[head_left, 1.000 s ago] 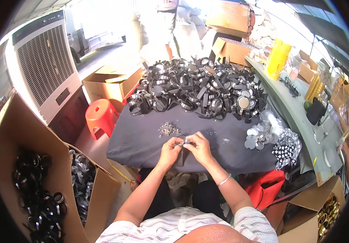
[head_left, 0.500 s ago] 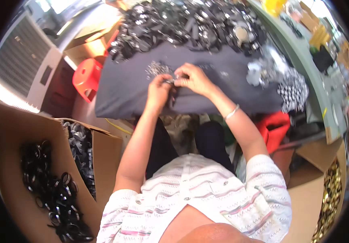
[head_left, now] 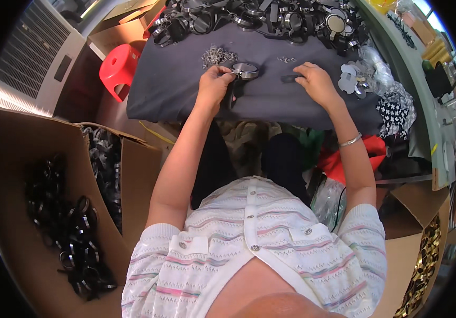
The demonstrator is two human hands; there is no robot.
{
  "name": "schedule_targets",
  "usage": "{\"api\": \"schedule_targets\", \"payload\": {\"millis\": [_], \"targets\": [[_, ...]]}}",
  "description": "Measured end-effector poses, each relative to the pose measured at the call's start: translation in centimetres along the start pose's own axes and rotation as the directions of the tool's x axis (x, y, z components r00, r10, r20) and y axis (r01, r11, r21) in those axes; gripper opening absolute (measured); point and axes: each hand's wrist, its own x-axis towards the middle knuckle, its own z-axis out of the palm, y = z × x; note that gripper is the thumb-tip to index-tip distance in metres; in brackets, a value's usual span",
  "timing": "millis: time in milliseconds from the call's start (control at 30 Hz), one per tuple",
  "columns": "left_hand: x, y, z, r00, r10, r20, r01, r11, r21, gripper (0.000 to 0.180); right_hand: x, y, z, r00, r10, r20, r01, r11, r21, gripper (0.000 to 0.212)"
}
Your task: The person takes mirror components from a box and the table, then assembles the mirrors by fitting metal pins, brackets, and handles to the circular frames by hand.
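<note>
My left hand (head_left: 216,84) pinches a wristwatch (head_left: 246,70) at the edge of its round, silver-rimmed case. Part of its black strap hangs down beside my fingers. My right hand (head_left: 314,84) is held apart to the right, its thumb and fingers closed on a small dark strip (head_left: 290,78) low over the cloth; its exact kind is unclear. Beyond my left hand lies a heap of small silver metal buckles (head_left: 218,55). A few more small metal pieces (head_left: 286,59) lie between the heap and my right hand.
Black wristwatches (head_left: 249,20) pile along the far side of the dark-cloth table (head_left: 170,79). Clear plastic bags (head_left: 379,63) and patterned cloth (head_left: 395,112) lie right. A red stool (head_left: 118,71) stands left. Cardboard boxes (head_left: 13,143) hold black watches; another holds gold-coloured pieces (head_left: 421,265).
My hands were together over the cloth; the right has moved away to the right, with a dark strip in its fingers. The left keeps hold of the watch. The view has shifted.
</note>
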Motion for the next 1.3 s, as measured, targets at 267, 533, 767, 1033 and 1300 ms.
{"api": "schedule_targets", "payload": {"millis": [267, 533, 767, 1033, 1300], "targets": [[1.0, -0.4, -0.3, 0.997, 0.058, 0.048, -0.057, 0.998, -0.024, 0.005, 1.9, -0.3, 0.8, 0.986, -0.059, 0.155, 0.067, 0.997, -0.046, 0.021], [0.9, 0.5, -0.8, 0.993, 0.012, 0.117, -0.018, 0.999, 0.049, 0.005, 2.1, -5.3, -0.3, 0.996, -0.008, 0.085, -0.036, 0.867, 0.497, 0.021], [2.2, 0.6, -0.6, 0.988, -0.014, 0.153, 0.011, 1.000, 0.018, 0.005, 3.8, -7.8, 3.4, 0.987, -0.109, -0.115, 0.158, 0.667, 0.728, 0.018], [1.0, -0.1, -1.6, 0.983, 0.182, 0.031, -0.185, 0.970, 0.156, 0.004, 7.0, -8.2, 4.2, 0.900, -0.361, -0.243, 0.435, 0.725, 0.534, 0.017], [-1.3, -2.5, -0.6, 0.793, 0.607, 0.055, -0.532, 0.646, 0.547, 0.023, 7.3, -8.8, 2.7, 0.905, -0.409, -0.115, 0.407, 0.761, 0.505, 0.020]]}}
